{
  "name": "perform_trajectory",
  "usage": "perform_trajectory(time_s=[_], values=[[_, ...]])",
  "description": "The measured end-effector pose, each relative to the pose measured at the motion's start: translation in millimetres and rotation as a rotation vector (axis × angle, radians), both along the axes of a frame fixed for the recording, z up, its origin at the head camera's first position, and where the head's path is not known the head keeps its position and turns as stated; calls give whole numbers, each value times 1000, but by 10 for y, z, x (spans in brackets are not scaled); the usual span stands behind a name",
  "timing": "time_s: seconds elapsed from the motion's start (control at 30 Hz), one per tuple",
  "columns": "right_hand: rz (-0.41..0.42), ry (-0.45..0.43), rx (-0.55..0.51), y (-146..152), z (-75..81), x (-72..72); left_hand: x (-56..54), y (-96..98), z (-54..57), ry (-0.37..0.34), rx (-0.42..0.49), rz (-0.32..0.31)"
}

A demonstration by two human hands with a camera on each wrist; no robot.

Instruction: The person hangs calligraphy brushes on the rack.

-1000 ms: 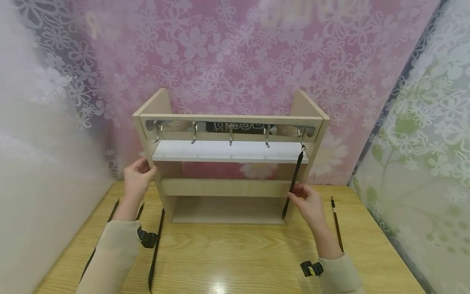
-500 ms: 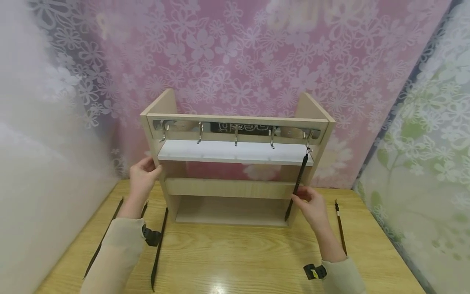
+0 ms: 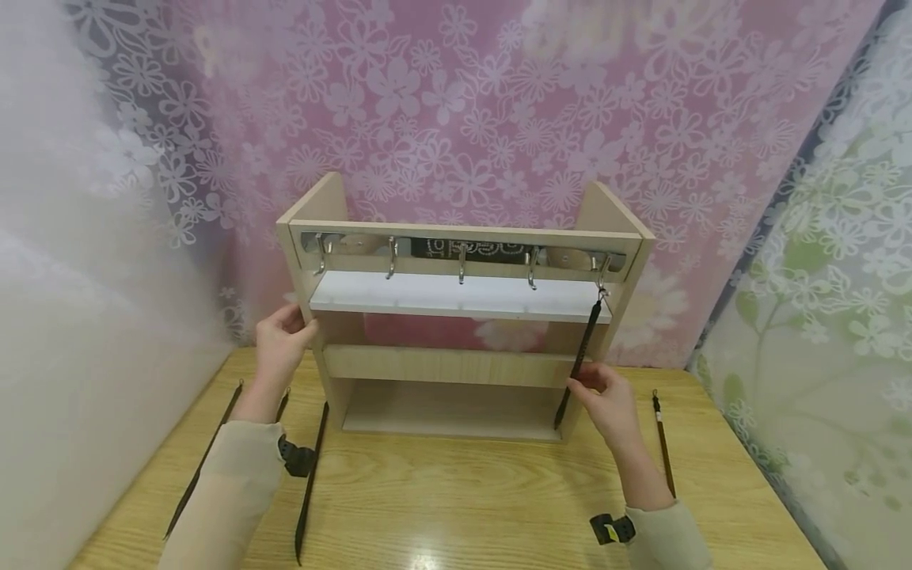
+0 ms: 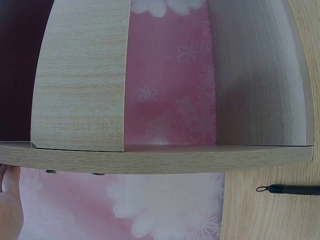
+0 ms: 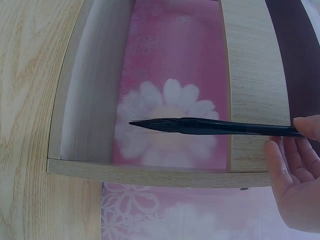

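A black calligraphy brush (image 3: 586, 340) hangs bristles down by its loop at the rightmost metal hook (image 3: 604, 271) of a pale wooden shelf (image 3: 456, 367). My right hand (image 3: 606, 400) pinches the brush handle between thumb and fingers. In the right wrist view the dark bristle tip (image 5: 155, 125) points away from that hand (image 5: 300, 185). At the other end, my left hand (image 3: 281, 344) grips the front edge of the shelf's left side panel (image 3: 302, 281). Only part of this hand (image 4: 10, 200) shows in the left wrist view.
Several hooks line the shelf's metal strip (image 3: 427, 247). On the wooden table (image 3: 442, 499), dark brushes lie left of the shelf, such as a long one (image 3: 311, 483); the left forearm partly covers others. A brown-handled brush (image 3: 663, 443) lies to the right. A flowered backdrop (image 3: 456, 103) stands behind.
The head view has shifted slightly, so the shelf and both hands appear a little further right. Each hand keeps its hold, and the brush stays at the rightmost hook.
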State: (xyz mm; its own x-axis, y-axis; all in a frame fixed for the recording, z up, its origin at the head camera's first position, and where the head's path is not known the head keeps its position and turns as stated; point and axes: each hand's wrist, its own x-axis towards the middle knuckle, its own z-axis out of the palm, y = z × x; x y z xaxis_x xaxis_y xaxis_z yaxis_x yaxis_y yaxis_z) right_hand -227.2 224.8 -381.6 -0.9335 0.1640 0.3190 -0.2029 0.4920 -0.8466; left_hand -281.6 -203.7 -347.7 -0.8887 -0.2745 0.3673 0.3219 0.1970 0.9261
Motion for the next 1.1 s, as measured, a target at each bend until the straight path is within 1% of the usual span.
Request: perform_trajectory(time_s=[0.07, 0.2, 0.3, 0.43, 0.67, 0.77, 0.87, 1.03, 1.1], values=[[0, 7, -5, 5, -7, -5, 47, 27, 45, -4, -5, -6], [4, 1, -1, 10, -16, -14, 71, 29, 59, -12, 5, -3], [6, -21, 5, 12, -2, -3, 16, -2, -6, -6, 7, 5], [12, -31, 8, 19, 16, 19, 5, -4, -22, 5, 5, 9], [39, 16, -44, 63, 2, 62, 0, 3, -20, 12, 12, -7], [40, 30, -34, 95, -17, 81, -2, 2, -20, 8, 13, -8], [34, 35, -15, 139, -34, 97, 20, 12, 10, 9, 22, -16], [-5, 25, 45, 235, -61, 119, 122, 65, 116, 14, 30, -21], [-24, 14, 67, 276, -74, 124, 149, 79, 139, 11, 23, -15]])
